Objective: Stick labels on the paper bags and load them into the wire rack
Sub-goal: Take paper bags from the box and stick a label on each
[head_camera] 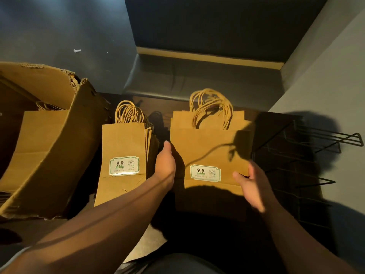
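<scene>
A stack of flat brown paper bags point(207, 147) with twine handles lies in the middle; the top one carries a white and green label point(205, 173). My left hand point(166, 165) grips the stack's left edge, thumb on top. My right hand point(250, 184) holds its lower right corner, thumb on the bag's face. To the left lies a second pile of narrower bags point(122, 155), its top bag also bearing a label point(124, 165). The black wire rack point(300, 155) stands at the right, with no bags seen in it.
A torn cardboard box point(49, 145) at the left leans open with more brown bags inside. A dark padded bench point(197, 78) runs along the back. A pale wall point(335, 76) rises behind the rack.
</scene>
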### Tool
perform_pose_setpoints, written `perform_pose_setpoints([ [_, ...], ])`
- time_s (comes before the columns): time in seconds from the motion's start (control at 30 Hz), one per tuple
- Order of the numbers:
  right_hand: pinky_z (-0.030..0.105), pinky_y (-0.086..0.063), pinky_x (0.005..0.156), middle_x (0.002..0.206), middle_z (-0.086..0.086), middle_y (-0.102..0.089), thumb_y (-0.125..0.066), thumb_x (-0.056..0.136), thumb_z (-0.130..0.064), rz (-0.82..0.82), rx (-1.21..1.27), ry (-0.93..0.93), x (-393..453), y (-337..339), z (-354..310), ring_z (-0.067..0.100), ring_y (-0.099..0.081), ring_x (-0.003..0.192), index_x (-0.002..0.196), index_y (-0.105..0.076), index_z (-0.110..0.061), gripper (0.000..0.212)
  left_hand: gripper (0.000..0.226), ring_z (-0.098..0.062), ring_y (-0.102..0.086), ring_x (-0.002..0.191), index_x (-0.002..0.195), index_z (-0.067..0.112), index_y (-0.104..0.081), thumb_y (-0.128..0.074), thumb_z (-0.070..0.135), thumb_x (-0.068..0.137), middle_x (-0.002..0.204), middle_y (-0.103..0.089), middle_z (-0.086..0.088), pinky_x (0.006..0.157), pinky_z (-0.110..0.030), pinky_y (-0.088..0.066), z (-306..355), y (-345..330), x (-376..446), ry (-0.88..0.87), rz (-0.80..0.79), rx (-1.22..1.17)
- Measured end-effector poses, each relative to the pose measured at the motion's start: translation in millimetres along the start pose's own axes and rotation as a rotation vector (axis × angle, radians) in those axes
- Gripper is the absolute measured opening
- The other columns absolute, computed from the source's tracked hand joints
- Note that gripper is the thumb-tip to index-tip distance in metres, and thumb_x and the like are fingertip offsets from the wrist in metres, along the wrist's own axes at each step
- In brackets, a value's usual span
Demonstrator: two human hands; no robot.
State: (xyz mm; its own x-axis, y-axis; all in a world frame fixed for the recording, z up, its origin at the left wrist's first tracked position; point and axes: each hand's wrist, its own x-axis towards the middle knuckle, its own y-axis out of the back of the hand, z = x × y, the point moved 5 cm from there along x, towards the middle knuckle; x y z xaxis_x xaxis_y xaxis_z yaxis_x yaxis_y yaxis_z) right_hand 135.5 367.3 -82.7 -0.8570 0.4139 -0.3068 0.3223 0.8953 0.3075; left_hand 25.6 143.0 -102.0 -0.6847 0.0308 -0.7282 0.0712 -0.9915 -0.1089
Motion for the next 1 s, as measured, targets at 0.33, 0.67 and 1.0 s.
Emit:
perform_pose_setpoints([
  [0.33,0.004,-0.045,0.084,0.109,-0.011,-0.066,-0.057,0.085,0.021,0.072,-0.021,0.042,-12,5,15,-0.012,-0.062,0.095,0.12,-0.056,-0.018,0.052,0.037,-0.023,-0.063,0.117,0.102,0.033,-0.073,-0.049,0.058,0.087,0.111,-0.072,-0.002,0.11,-0.046,-0.042,2,6,-27,-0.399,-0.137,0.085],
  [0.67,0.019,-0.041,0.091,0.111,-0.008,-0.069,-0.063,0.091,0.001,0.097,-0.159,0.046,-14,7,-4,0.007,-0.062,0.102,0.122,-0.065,-0.022,0.039,0.026,-0.013,-0.061,0.115,0.114,0.034,-0.058,-0.043,0.048,0.098,0.115,-0.068,0.008,0.104,-0.037,-0.044,16,6,-33,-0.443,-0.113,0.283],
  [1.0,0.033,-0.05,0.091,0.115,-0.001,-0.066,-0.06,0.093,-0.005,0.04,-0.137,-0.279,-4,-12,22,0.017,-0.062,0.104,0.105,-0.062,-0.032,0.029,0.072,-0.028,-0.047,0.135,0.156,0.022,-0.029,-0.043,0.057,0.094,0.151,-0.046,-0.006,0.113,-0.047,-0.037,-5,17,-16,-0.016,0.017,0.486],
])
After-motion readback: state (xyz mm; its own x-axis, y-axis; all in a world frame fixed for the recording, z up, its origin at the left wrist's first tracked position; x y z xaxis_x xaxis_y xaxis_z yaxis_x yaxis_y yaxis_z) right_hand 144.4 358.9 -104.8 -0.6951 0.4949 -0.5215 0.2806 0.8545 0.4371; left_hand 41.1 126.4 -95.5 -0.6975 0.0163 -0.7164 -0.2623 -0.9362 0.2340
